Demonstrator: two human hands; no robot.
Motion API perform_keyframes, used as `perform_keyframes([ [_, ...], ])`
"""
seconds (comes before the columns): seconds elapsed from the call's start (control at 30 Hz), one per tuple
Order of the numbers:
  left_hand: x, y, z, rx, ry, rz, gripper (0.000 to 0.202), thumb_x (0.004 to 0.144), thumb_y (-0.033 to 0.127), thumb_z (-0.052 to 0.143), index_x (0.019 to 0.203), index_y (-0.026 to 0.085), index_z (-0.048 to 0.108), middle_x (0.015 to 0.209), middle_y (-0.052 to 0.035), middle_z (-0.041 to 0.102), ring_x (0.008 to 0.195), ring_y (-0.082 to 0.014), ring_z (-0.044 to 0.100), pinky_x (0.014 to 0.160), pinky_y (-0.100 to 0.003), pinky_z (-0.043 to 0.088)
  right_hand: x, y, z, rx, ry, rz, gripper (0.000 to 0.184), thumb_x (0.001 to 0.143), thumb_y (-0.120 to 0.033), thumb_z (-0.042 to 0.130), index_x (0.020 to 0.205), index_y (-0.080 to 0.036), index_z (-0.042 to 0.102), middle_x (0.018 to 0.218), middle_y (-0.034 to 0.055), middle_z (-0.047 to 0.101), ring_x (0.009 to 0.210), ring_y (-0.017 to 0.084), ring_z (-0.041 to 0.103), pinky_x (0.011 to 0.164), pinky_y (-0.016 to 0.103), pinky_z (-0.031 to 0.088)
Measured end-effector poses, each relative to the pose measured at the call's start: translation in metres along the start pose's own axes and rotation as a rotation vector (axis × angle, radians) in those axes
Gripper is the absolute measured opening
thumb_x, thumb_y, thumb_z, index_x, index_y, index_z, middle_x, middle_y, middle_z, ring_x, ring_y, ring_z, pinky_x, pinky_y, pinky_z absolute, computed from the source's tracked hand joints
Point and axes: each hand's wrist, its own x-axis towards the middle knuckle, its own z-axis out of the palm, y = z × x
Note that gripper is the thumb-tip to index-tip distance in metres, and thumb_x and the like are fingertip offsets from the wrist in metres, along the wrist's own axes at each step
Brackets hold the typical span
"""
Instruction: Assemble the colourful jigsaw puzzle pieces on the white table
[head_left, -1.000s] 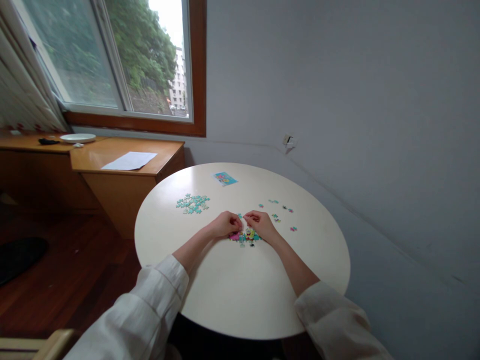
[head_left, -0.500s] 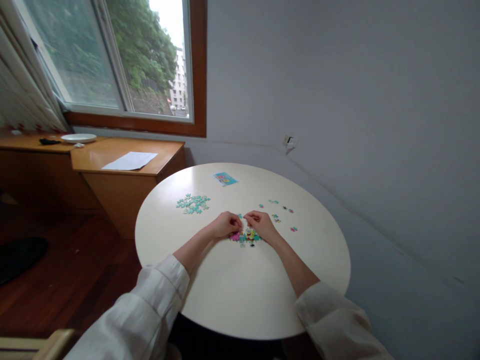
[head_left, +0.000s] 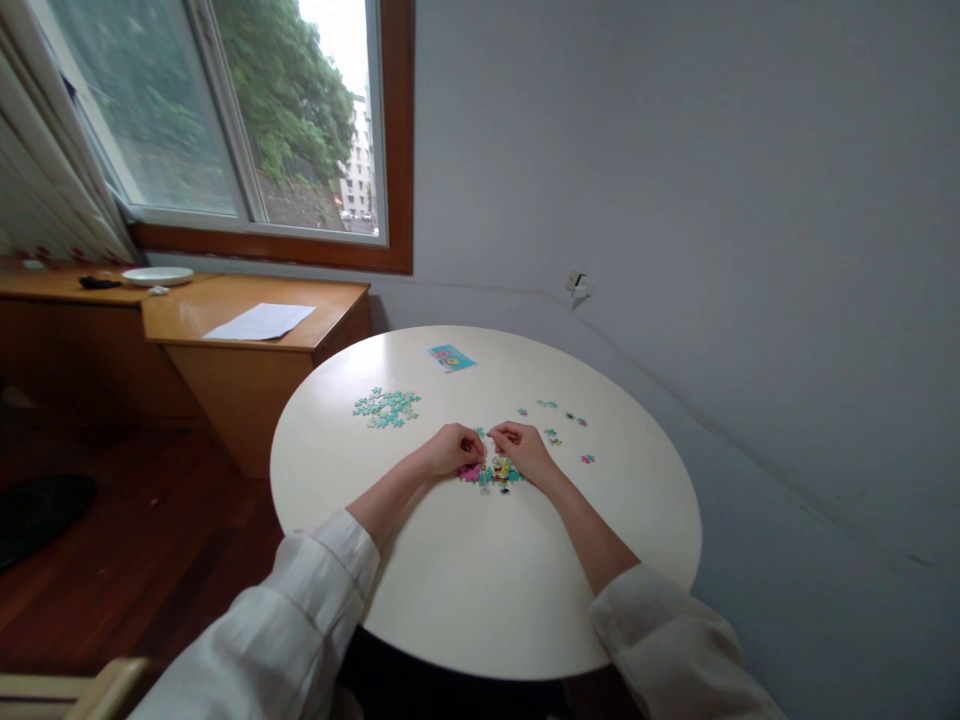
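Observation:
On a round cream table (head_left: 480, 580) lies a small joined patch of colourful puzzle pieces (head_left: 496, 472). My left hand (head_left: 450, 449) rests curled at its left edge, fingers pinched together near a small teal piece. Opposite it, my right hand (head_left: 523, 448) is curled at the patch's upper right, fingertips pinched and almost meeting the left hand's. What each pinch holds is too small to name. A heap of teal pieces (head_left: 386, 407) lies to the far left, and a few loose pieces (head_left: 555, 435) lie to the right.
A small blue picture card (head_left: 451, 357) lies at the table's far side. A wooden desk (head_left: 247, 335) with a white sheet (head_left: 259, 321) and a plate (head_left: 156, 276) stands left under the window. A grey wall runs close behind and right.

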Motion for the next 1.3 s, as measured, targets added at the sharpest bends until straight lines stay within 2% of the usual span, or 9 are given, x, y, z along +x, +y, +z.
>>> perform_keyframes([
  [0.43,-0.0007,0.0027,-0.0021,0.201,0.027,0.019,0.012,0.062,0.014,0.056,0.064,0.015,0.068,0.06,0.0015,0.057,0.056,-0.0091,0.044,0.055,-0.018,0.035,-0.0011,-0.0007,-0.0002,-0.035,0.003,-0.046,0.025,0.067,-0.041,0.06,0.066,-0.015,0.062,0.05,-0.0011,0.056,0.049,0.011,0.05,0.051,0.024,0.041],
  [0.6,-0.001,0.0028,-0.0036,0.227,0.055,-0.017,0.011,0.061,0.023,0.064,0.067,0.015,0.069,0.062,0.001,0.056,0.056,-0.0098,0.044,0.054,-0.019,0.035,-0.0006,0.0008,-0.0004,-0.036,-0.001,-0.045,0.025,0.067,-0.04,0.06,0.068,-0.015,0.063,0.05,-0.0016,0.056,0.049,0.011,0.05,0.052,0.024,0.041],
  [0.77,-0.0004,0.0021,-0.0038,0.203,0.08,-0.036,0.016,0.058,0.027,0.069,0.067,0.014,0.068,0.059,0.0023,0.054,0.056,-0.0093,0.043,0.053,-0.019,0.034,-0.0011,-0.0003,-0.0007,-0.028,-0.007,-0.036,0.026,0.066,-0.041,0.061,0.067,-0.015,0.063,0.05,-0.0019,0.055,0.048,0.011,0.05,0.051,0.024,0.04],
  [0.97,0.0003,-0.0019,-0.0017,0.081,0.104,-0.043,0.013,0.066,0.021,0.056,0.066,0.012,0.065,0.055,0.0026,0.053,0.054,-0.0084,0.044,0.052,-0.019,0.036,-0.0017,0.0003,-0.0006,-0.035,-0.005,-0.037,0.028,0.066,-0.043,0.062,0.067,-0.015,0.063,0.05,-0.0014,0.056,0.049,0.011,0.051,0.051,0.024,0.041],
  [1.1,0.001,-0.0052,-0.001,0.034,0.137,-0.062,0.014,0.065,0.018,0.051,0.066,0.011,0.064,0.057,0.0017,0.056,0.055,-0.009,0.047,0.054,-0.019,0.038,-0.0018,0.0012,-0.0009,-0.026,-0.005,-0.04,0.027,0.066,-0.042,0.062,0.068,-0.015,0.063,0.05,-0.0014,0.056,0.05,0.011,0.051,0.051,0.024,0.042],
  [1.3,0.0012,-0.0061,-0.0006,0.028,0.157,-0.071,0.015,0.064,0.02,0.052,0.065,0.012,0.064,0.056,0.0012,0.057,0.055,-0.0096,0.048,0.053,-0.019,0.039,-0.0023,0.0016,-0.0002,-0.027,-0.008,-0.039,0.025,0.068,-0.041,0.06,0.068,-0.015,0.062,0.051,-0.0012,0.055,0.051,0.011,0.051,0.052,0.024,0.043],
])
